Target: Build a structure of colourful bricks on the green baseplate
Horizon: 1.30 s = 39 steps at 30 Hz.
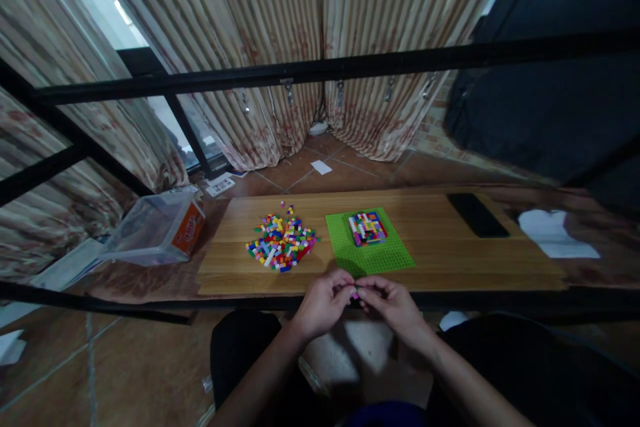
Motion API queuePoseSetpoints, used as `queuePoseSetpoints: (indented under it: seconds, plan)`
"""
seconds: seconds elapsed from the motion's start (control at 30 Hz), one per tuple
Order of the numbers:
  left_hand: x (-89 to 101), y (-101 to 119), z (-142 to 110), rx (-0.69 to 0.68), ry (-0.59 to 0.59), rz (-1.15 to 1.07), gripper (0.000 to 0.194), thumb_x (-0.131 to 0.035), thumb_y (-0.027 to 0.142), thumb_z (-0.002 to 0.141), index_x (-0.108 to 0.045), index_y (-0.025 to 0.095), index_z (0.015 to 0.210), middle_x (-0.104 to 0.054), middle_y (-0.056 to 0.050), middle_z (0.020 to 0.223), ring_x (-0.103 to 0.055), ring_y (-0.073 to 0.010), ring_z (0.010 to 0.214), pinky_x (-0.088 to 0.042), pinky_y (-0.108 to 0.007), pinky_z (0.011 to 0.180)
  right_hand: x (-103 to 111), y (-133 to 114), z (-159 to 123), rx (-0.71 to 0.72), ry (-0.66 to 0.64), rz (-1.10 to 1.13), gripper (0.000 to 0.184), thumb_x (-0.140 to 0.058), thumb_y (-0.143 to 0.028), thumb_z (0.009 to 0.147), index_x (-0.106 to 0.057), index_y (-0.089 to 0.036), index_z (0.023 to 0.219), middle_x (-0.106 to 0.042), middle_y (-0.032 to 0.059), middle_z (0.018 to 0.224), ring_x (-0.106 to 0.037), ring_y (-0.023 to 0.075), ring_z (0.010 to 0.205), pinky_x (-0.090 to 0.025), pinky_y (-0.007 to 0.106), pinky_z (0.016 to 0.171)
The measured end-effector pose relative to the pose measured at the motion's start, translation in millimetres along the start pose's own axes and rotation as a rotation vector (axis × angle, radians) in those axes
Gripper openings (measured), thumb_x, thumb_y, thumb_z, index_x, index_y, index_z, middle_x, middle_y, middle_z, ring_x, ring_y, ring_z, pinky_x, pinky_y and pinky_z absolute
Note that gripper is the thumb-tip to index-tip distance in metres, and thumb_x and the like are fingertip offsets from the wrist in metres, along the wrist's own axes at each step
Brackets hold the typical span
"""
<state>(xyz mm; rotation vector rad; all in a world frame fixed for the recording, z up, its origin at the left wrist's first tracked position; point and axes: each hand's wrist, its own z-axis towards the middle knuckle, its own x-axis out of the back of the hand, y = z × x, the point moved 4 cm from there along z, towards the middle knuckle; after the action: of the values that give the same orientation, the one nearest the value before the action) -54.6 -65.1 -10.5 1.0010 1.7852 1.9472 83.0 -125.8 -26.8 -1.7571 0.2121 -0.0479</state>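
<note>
My left hand (324,301) and my right hand (391,303) meet at the near edge of the wooden board (440,247), fingers pinched together on small bricks (355,293), one of them pink. Just beyond them lies a green baseplate (350,250) with a patch of mixed-colour bricks (368,228) pressed onto its far part. A loose pile of colourful small bricks (281,243) lies on the board to the left of the baseplate.
A black phone (477,215) lies on the board's right part, with white paper (555,233) beyond it. A clear plastic box with an orange label (160,230) lies on its side at the left. Black frame bars (320,70) cross above; curtains hang behind.
</note>
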Motion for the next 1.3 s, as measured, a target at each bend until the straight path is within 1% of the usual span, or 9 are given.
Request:
queuePoseSetpoints:
  seconds: [0.1,0.37,0.53,0.6,0.77,0.9,1.07,1.17,1.3]
  plan:
    - [-9.4,18,-6,0.004,-0.036,0.012,0.013,-0.054,0.027,0.088,-0.061,0.016,0.088,-0.062,-0.001,0.074,-0.058,-0.0123,0.069,-0.044,-0.023,0.065,4,-5,-15,-0.032,-0.050,0.105,0.032,-0.076,-0.047,0.070,-0.072,-0.016,0.081,-0.064,0.0002,0.066,-0.052,0.0098,0.057,-0.043,0.024,0.056]
    - [-36.5,61,-12,-0.006,-0.137,-0.052,0.009,-0.056,0.023,0.084,-0.059,0.014,0.084,-0.062,-0.001,0.072,-0.057,-0.0111,0.064,-0.042,-0.022,0.062,25,-19,-52,-0.075,-0.114,0.287,0.028,-0.081,-0.040,0.067,-0.075,-0.017,0.083,-0.068,0.0022,0.075,-0.053,0.0078,0.060,-0.045,0.022,0.058]
    - [-49.0,74,-14,-0.013,-0.199,-0.060,0.010,-0.059,0.023,0.082,-0.060,0.014,0.085,-0.065,-0.002,0.077,-0.059,-0.0113,0.067,-0.043,-0.022,0.064,37,-18,-64,-0.126,-0.137,0.369,0.030,-0.080,-0.040,0.069,-0.075,-0.017,0.087,-0.068,0.0023,0.075,-0.054,0.0068,0.059,-0.049,0.022,0.061]
    - [-49.8,73,-11,-0.019,-0.194,-0.053,0.011,-0.057,0.025,0.084,-0.060,0.015,0.087,-0.063,-0.001,0.075,-0.058,-0.0109,0.066,-0.043,-0.022,0.064,44,-18,-62,-0.129,-0.101,0.341,0.034,-0.082,-0.042,0.065,-0.074,-0.016,0.087,-0.068,0.0025,0.075,-0.056,0.0085,0.060,-0.051,0.025,0.062]
    - [-32.7,50,15,0.032,-0.029,0.007,0.015,-0.052,0.022,0.083,-0.061,0.015,0.093,-0.060,0.001,0.070,-0.054,-0.0106,0.061,-0.041,-0.022,0.060,70,-23,-32,-0.073,0.103,0.152,0.045,-0.085,-0.048,0.055,-0.071,-0.016,0.084,-0.067,0.0018,0.066,-0.060,0.0137,0.057,-0.053,0.031,0.062]
    - [-10.1,21,48,0.125,0.086,0.090,0.020,-0.049,0.019,0.080,-0.066,0.015,0.090,-0.061,0.001,0.068,-0.052,-0.0108,0.058,-0.040,-0.022,0.056,84,-29,5,0.064,0.199,-0.131,0.038,-0.076,-0.047,0.064,-0.071,-0.016,0.086,-0.069,0.0039,0.070,-0.062,0.0164,0.060,-0.052,0.032,0.061]
    - [8.4,-6,88,0.197,0.076,0.003,0.019,-0.047,0.022,0.079,-0.066,0.016,0.079,-0.057,0.004,0.063,-0.047,-0.0083,0.051,-0.037,-0.020,0.051,79,-42,48,0.220,0.194,-0.480,0.025,-0.061,-0.038,0.079,-0.072,-0.019,0.093,-0.075,0.0071,0.093,-0.068,0.0220,0.085,-0.052,0.037,0.080]
    - [14.7,-18,109,0.215,0.086,-0.079,0.017,-0.048,0.023,0.079,-0.063,0.016,0.074,-0.054,0.005,0.060,-0.046,-0.0074,0.047,-0.037,-0.020,0.049,75,-56,75,0.297,0.151,-0.595,0.024,-0.059,-0.036,0.081,-0.072,-0.020,0.094,-0.075,0.0062,0.094,-0.069,0.0218,0.086,-0.051,0.037,0.082]
    - [18.4,-28,130,0.240,0.158,-0.187,0.018,-0.051,0.026,0.080,-0.059,0.015,0.069,-0.050,0.005,0.057,-0.044,-0.0069,0.044,-0.036,-0.020,0.046,74,-72,114,0.337,0.128,-0.651,0.023,-0.058,-0.033,0.083,-0.072,-0.020,0.095,-0.075,0.0057,0.094,-0.069,0.0205,0.084,-0.052,0.035,0.079]
